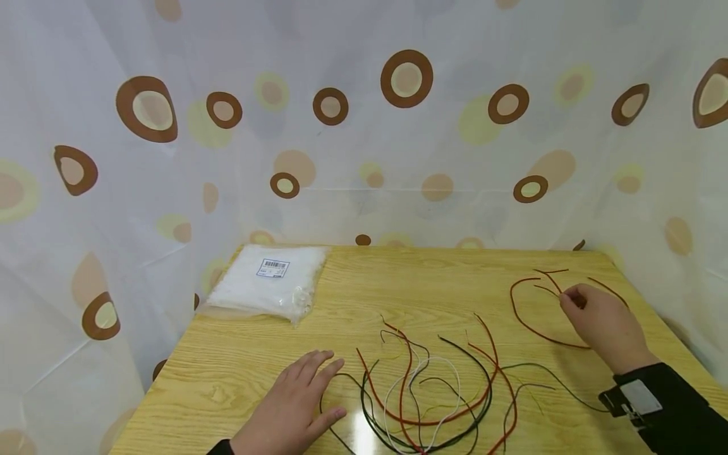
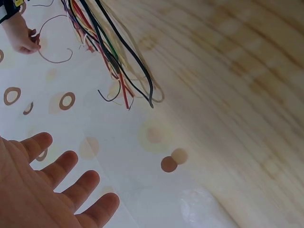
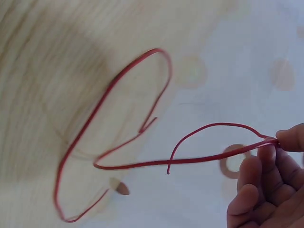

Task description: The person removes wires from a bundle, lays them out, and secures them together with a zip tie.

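At the table's right side, my right hand (image 1: 605,325) pinches a thin red wire (image 3: 199,159) between thumb and fingertip. The wire bends back on itself, with ends sticking out past the fingers in the right wrist view. Another red wire (image 3: 85,128) curves beneath it, near the tabletop. My left hand (image 1: 292,404) holds nothing; its fingers are spread, palm down, left of a loose tangle of wires (image 1: 400,404). Red, black, white, yellow and grey strands make up that tangle. In the left wrist view the left fingers (image 2: 71,161) stand apart from the wires.
A clear plastic bag (image 1: 258,294) of white contents, with a barcode label (image 1: 273,268), lies at the table's back left. The wooden table (image 1: 375,278) is bordered by a patterned curtain (image 1: 352,215) at the back and sides.
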### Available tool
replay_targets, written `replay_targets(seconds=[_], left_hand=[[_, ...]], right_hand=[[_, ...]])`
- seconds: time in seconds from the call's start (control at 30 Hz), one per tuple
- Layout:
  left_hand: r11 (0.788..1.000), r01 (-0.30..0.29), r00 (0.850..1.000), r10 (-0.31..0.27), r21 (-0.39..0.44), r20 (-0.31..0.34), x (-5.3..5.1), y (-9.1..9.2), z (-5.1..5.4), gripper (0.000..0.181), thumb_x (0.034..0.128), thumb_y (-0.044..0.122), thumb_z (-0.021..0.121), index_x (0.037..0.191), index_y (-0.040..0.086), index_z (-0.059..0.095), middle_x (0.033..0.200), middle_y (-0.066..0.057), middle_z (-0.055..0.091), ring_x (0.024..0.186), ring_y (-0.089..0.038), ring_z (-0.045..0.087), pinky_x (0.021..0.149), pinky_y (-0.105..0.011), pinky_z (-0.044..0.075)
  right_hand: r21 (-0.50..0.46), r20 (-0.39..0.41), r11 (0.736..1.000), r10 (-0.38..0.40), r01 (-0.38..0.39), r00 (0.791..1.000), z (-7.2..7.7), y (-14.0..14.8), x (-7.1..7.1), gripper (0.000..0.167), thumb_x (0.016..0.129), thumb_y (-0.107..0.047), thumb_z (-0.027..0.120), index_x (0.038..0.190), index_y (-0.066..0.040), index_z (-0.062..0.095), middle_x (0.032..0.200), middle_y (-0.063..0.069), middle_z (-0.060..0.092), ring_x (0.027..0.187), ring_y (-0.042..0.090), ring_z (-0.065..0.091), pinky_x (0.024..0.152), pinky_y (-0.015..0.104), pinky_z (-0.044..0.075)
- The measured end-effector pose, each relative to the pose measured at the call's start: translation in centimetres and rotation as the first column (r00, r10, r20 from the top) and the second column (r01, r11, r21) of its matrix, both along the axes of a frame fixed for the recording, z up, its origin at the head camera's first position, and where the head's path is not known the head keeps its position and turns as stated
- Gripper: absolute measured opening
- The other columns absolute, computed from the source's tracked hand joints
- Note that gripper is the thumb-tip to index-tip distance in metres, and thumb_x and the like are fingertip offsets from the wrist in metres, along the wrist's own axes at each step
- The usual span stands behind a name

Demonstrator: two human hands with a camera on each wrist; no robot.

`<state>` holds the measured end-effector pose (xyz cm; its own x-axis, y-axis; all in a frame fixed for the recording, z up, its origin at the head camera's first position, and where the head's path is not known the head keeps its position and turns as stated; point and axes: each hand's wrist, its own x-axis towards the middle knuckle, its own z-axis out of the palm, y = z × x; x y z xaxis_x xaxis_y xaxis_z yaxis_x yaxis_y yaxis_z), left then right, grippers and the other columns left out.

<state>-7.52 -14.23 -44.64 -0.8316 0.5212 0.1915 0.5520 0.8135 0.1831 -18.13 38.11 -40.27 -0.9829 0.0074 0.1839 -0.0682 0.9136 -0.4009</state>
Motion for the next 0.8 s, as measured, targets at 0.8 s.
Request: replay_targets(seconds=[0.8], left_hand=[[0.999,-0.018,0.999,0.019,0.029,-0.048,0.5,-0.4,-0.1,0.064,0.1029,0.051,0.062,0.154,0.014,0.051,0.152,-0.009,0.054,0.14,-0.032,0.052,0.108,-0.052,0.05]], right_hand=[[-0.011,0.023,0.969,0.246,-0.246,0.969,2.3,-15.8,7.0,0.006,0.099,-0.017,0.073,0.093,-0.017,0.072,0.079,-0.009,0.061,0.067,0.006,0.046,0.057,0.025,0.038]])
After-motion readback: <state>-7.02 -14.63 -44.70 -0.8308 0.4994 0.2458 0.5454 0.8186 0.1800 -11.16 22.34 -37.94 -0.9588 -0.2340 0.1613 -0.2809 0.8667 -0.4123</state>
